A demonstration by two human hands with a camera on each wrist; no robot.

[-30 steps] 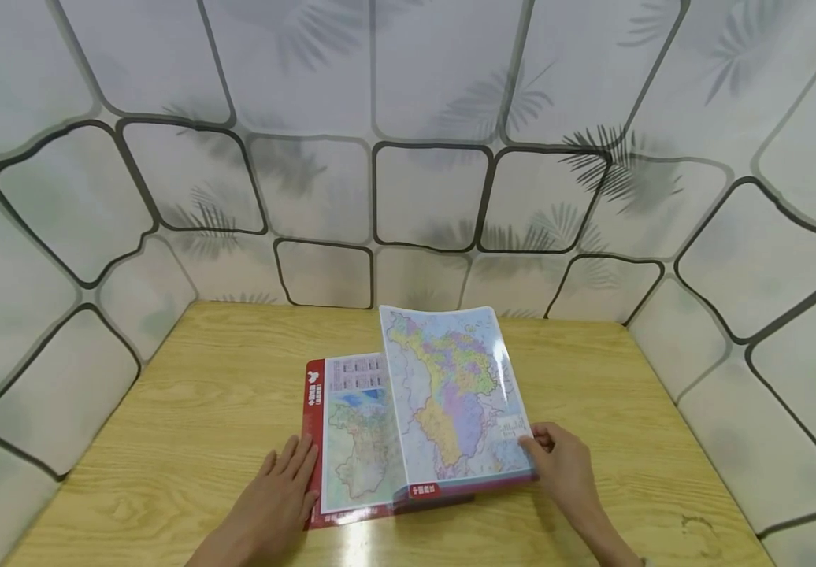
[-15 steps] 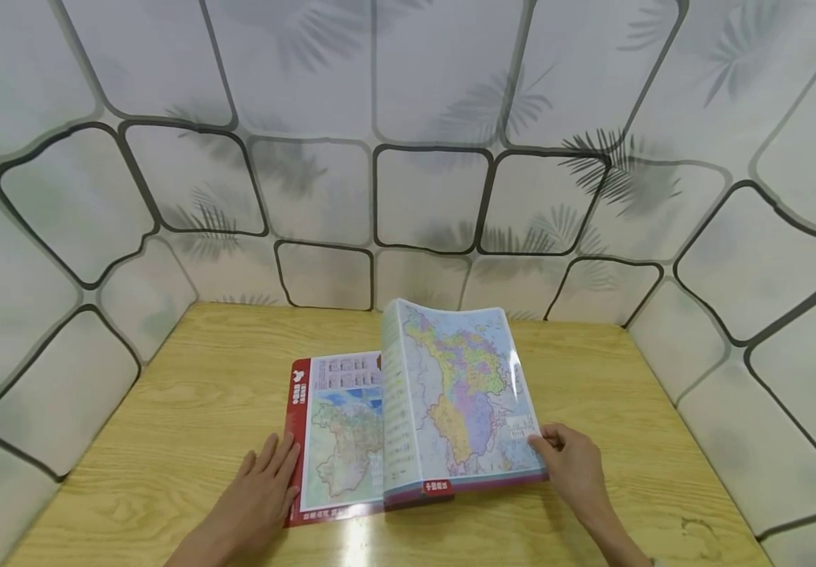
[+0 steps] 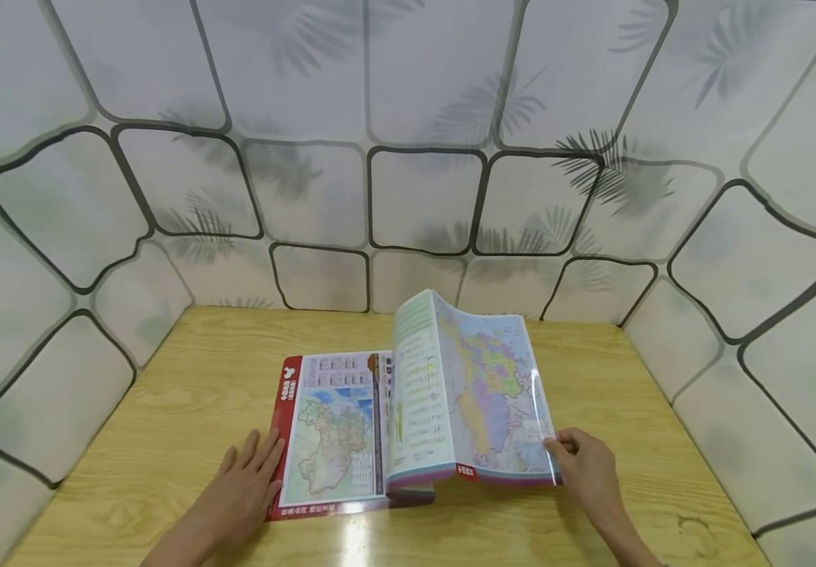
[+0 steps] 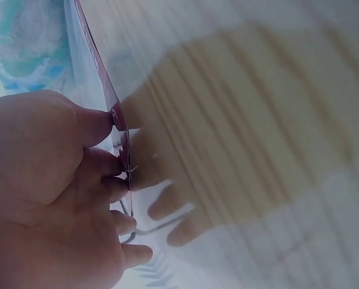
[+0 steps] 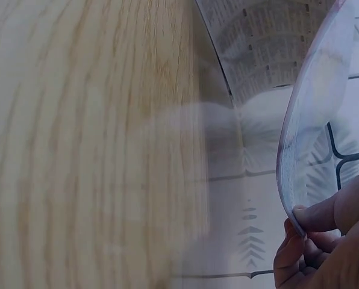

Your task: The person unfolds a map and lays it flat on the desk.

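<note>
A map book [image 3: 418, 441] lies open on the wooden table, its red-bordered cover [image 3: 287, 417] spread flat at the left with a printed map on its inner side. My left hand [image 3: 245, 476] rests at the outer edge of that cover, fingers extended; in the left wrist view its thumb and fingertips [image 4: 98, 123] meet the red edge. Between thumb and fingers, my right hand [image 3: 587, 465] pinches the near right corner of a raised stack of pages [image 3: 496, 394]. This stack bends upward at the middle and shows a coloured map on top. In the right wrist view the stack [image 5: 291, 144] curves above the table.
The wooden table [image 3: 181, 394] extends around the book on all sides. Behind it and at both sides stands a pale wall covering [image 3: 422, 197] with dark outlines and leaf prints.
The book has slid left, and my left hand moved left with it. My right hand has shifted a little right with the page corner, and the stack now bows more, baring more text pages.
</note>
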